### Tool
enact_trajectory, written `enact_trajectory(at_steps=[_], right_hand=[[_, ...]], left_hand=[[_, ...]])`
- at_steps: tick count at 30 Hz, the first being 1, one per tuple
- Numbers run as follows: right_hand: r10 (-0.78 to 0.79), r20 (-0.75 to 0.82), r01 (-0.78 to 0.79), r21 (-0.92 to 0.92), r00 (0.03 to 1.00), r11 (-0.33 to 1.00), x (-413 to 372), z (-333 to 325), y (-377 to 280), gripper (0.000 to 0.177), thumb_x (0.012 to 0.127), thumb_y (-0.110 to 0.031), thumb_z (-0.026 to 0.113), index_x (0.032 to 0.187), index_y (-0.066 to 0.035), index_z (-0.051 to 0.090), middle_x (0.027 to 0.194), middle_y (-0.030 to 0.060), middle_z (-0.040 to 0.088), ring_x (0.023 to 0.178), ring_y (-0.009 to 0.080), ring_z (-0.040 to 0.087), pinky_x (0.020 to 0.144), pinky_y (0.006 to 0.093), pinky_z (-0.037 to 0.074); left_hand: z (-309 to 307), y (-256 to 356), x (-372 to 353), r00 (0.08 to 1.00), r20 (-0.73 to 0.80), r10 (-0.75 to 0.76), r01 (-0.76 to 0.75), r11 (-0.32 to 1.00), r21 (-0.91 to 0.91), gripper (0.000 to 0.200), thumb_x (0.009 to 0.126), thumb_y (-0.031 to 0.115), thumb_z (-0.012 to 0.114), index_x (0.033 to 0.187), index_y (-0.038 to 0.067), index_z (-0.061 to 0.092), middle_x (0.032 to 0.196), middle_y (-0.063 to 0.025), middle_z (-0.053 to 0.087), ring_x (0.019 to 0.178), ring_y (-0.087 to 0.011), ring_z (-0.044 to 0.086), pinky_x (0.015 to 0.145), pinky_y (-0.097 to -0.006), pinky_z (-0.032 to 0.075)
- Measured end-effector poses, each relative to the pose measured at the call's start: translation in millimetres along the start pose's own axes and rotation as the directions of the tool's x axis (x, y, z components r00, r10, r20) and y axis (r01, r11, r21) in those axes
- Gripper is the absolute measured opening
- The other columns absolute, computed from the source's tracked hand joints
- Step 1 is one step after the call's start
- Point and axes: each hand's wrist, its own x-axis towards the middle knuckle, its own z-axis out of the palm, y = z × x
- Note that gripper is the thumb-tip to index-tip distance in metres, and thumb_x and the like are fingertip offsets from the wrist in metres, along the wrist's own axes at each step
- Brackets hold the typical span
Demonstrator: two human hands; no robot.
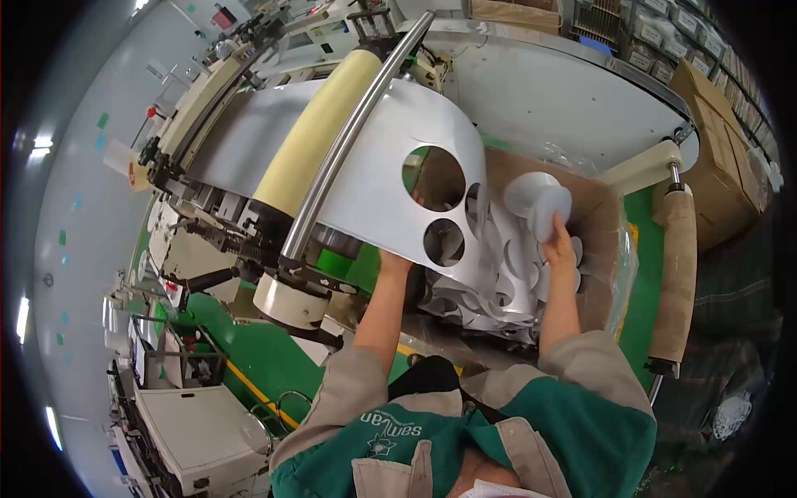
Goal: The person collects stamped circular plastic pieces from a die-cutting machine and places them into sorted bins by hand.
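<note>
A glossy white sheet [374,166] curves down off the machine's rollers, with a large and a smaller round hole cut in it. My left hand [396,261] reaches behind this sheet; the wrist shows at its lower edge and a bit of finger through the large hole. Whether those fingers grip anything is hidden. To the right, my right hand [561,242] is closed on thin white discs [550,206], a larger one behind a smaller one. Below both hands, cut white scrap [506,278] with round holes lies heaped in a cardboard box [599,290].
A yellow roller [324,124] and a steel bar [357,137] cross the machine at left. On the right stands a brown-wrapped roll [678,274] on an arm. Cartons [714,158] are behind it. A white cabinet [195,427] is at lower left.
</note>
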Motion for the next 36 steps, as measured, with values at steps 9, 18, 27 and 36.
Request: enact_trajectory(at_steps=[9,18,27,36], right_hand=[[0.327,0.386,0.159,-0.821,0.863,0.548,-77,149,36,0.042,0.067,-0.013,0.07,0.102,0.005,0.056,0.092,0.0095,0.061,0.084,0.0155,0.058,0.075,0.0272,0.045],[0.302,0.331,-0.149,-0.417,0.894,0.897,-61,89,51,0.045,0.075,-0.008,0.065,0.115,0.002,0.046,0.11,0.0108,0.054,0.102,0.02,0.053,0.089,0.0354,0.042],[0.274,0.57,0.156,-0.591,0.774,0.791,-68,195,72,0.034,0.075,-0.011,0.065,0.101,0.007,0.054,0.095,0.0093,0.06,0.087,0.0134,0.055,0.077,0.0264,0.043],[0.028,0.174,0.006,-0.192,0.984,0.981,-69,129,49,0.041,0.079,-0.009,0.061,0.118,-0.005,0.046,0.109,0.0071,0.055,0.1,0.0212,0.055,0.088,0.0368,0.045]], left_hand=[[26,-21,-59,0.906,-0.394,0.158,0.077,0.852,0.518,0.033,0.088,0.018,0.05,0.115,0.001,0.044,0.11,-0.0104,0.053,0.099,-0.0178,0.053,0.083,-0.0325,0.043],[44,5,-58,0.864,-0.415,0.285,-0.081,0.893,0.444,0.038,0.087,0.028,0.052,0.114,0.004,0.041,0.104,-0.0079,0.056,0.094,-0.0183,0.055,0.079,-0.0351,0.047],[36,18,-56,0.848,-0.439,0.297,0.05,0.78,0.624,0.01,0.082,0.011,0.058,0.089,0.006,0.054,0.081,0.0008,0.057,0.065,-0.0059,0.051,0.053,-0.0193,0.038],[31,49,-44,0.87,-0.398,0.291,-0.115,0.905,0.41,0.028,0.085,0.018,0.052,0.109,0.003,0.047,0.109,-0.006,0.054,0.098,-0.0183,0.053,0.082,-0.0336,0.044]])
